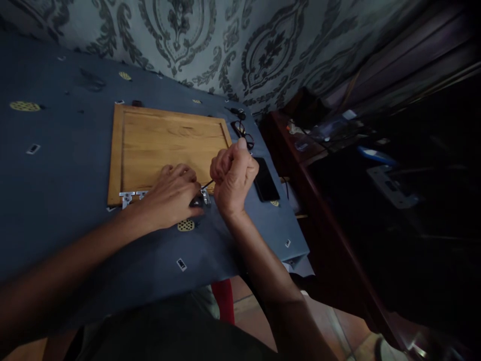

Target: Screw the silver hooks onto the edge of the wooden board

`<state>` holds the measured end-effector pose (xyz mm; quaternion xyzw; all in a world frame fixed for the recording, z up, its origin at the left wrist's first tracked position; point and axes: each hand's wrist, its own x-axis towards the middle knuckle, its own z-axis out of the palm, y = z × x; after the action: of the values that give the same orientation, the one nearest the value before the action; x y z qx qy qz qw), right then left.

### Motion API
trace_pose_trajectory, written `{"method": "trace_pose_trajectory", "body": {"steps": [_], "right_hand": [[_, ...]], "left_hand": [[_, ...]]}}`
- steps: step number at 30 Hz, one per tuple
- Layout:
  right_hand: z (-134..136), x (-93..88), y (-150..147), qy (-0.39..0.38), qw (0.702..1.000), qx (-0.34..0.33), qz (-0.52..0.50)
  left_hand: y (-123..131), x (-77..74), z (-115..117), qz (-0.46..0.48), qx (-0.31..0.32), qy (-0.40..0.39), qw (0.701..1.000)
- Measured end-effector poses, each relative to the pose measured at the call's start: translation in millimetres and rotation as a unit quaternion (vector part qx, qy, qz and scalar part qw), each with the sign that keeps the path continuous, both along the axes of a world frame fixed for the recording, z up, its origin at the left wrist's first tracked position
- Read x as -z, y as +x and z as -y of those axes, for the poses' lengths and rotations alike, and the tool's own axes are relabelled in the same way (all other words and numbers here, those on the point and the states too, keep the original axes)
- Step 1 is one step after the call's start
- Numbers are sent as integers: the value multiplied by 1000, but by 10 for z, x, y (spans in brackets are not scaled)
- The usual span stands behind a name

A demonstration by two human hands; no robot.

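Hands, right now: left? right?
Left hand: fingers bent over the panel edge beside a hinge; can't tell if gripping.
Right hand: closed, holding a thin-shafted tool.

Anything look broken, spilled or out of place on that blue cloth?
Nothing stands out: the framed wooden panel lies on the blue cloth, smartphone and eyeglasses beside it; no spill or damage shows.

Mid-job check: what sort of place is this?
Probably a room in a home, doubling as a makeshift workspace: there is a blue pineapple-print tablecloth, a grey-and-white, ornately patterned curtain or wall covering behind it, and a framed, light-brown wooden panel lying on the cloth.
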<state>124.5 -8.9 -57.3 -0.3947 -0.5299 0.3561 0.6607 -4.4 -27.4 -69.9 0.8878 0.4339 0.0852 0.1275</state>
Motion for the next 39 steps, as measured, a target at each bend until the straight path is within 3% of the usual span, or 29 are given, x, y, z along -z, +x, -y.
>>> {"method": "trace_pose_trajectory", "body": {"steps": [3, 9, 15, 24, 29, 35, 39], "right_hand": [[-15, -31, 57, -6, 999, -35, 3], [-28, -37, 110, -14, 999, -38, 37], [6, -44, 77, 8, 997, -69, -28], [15, -47, 94, -19, 999, -30, 24], [10, -63, 96, -5, 999, -37, 12], [19, -39, 124, -24, 997, -5, 73], [45, -18, 114, -10, 999, -12, 39]], "left_hand": [[-100, -87, -63, 4, -17, -9, 1000], [-280, -162, -152, 43, -26, -12, 999], [-200, -116, -69, 24, -12, -31, 999], [-9, 58, 51, -19, -23, 30, 999], [0, 67, 44, -18, -31, 38, 999], [2, 111, 34, -17, -31, 32, 999], [-2, 155, 38, 3, -37, 35, 999]]}}
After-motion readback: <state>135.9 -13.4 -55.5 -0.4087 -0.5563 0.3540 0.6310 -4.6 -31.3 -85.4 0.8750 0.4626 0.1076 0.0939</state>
